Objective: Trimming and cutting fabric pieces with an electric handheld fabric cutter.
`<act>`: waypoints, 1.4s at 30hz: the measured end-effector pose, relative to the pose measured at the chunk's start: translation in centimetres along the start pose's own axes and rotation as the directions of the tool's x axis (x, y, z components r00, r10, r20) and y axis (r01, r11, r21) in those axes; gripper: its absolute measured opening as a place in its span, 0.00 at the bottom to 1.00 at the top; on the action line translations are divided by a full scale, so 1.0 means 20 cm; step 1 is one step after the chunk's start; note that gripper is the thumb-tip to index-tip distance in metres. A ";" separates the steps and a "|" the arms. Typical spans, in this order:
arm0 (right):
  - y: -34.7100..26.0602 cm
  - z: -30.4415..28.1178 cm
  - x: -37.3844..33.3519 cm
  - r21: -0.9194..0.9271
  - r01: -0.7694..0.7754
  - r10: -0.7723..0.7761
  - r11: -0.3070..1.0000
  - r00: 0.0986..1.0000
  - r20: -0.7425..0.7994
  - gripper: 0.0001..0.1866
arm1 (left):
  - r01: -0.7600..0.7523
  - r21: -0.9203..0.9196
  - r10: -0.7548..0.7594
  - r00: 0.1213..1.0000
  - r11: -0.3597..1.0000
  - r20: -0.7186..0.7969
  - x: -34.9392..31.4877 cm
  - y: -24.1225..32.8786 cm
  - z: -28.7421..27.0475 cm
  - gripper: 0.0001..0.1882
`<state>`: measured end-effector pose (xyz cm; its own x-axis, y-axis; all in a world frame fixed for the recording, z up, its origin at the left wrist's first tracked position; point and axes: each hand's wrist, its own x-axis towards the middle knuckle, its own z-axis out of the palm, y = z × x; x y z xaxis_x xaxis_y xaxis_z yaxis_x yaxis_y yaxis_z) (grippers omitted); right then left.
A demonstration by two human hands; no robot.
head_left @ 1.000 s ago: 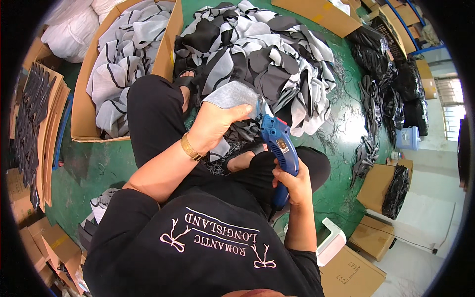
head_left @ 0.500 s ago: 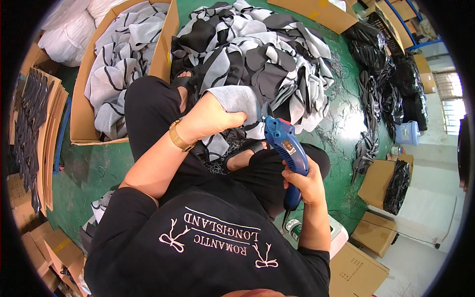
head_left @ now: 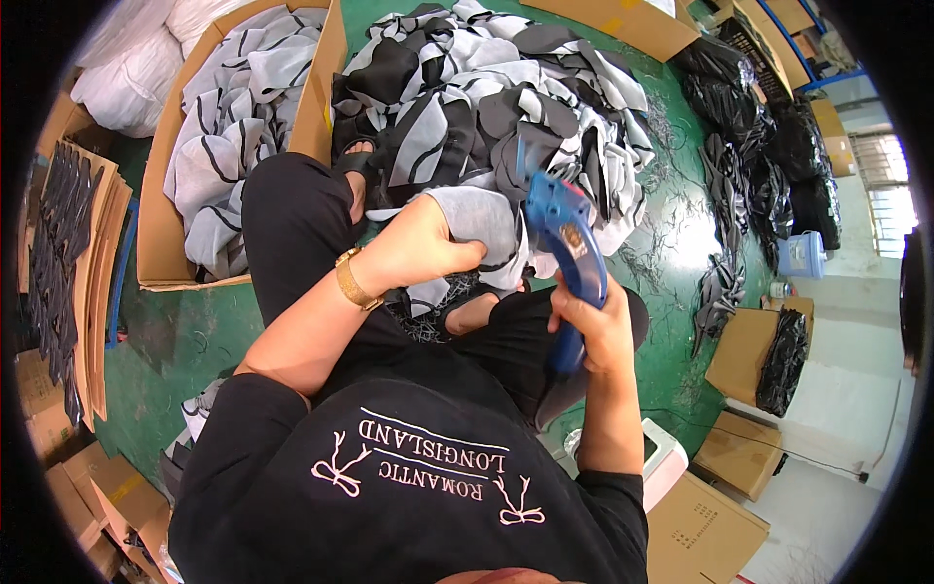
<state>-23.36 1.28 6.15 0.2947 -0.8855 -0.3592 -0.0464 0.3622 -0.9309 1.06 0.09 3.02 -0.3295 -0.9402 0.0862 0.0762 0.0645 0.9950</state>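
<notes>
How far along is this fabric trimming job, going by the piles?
Done, it seems: the cardboard box at the left is full of grey pieces. In hand: the left hand grips one grey fabric piece while the right hand holds the blue tool to it. Left: a large heap of black and grey pieces ahead, so probably much remains.

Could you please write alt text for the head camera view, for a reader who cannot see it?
A seated person's left hand grips a grey fabric piece while the right hand holds a blue handheld tool against it. A pile of grey and black pieces lies ahead on the green floor, beside a cardboard box.
</notes>
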 end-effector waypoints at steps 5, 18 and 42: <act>-0.04 0.11 0.14 -0.196 0.169 -0.193 0.966 0.975 -0.109 0.18 | 0.068 -0.220 -0.053 0.996 0.973 0.072 -0.03 -0.06 0.10 0.20; 0.06 0.12 0.13 0.082 0.036 -0.040 0.996 0.998 0.049 0.20 | 0.093 -0.779 -0.330 0.932 0.621 -0.152 0.00 -0.13 0.10 0.12; 0.22 -0.05 -0.01 0.274 -0.131 0.084 0.953 0.981 0.174 0.18 | 0.123 -0.692 -0.251 0.964 0.712 -0.088 -0.04 -0.10 0.11 0.14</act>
<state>-24.52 2.80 2.04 0.4516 -0.7875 -0.4195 0.1790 0.5406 -0.8220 -0.86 1.47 1.05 -0.2540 -0.9519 -0.1716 0.6648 -0.3007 0.6838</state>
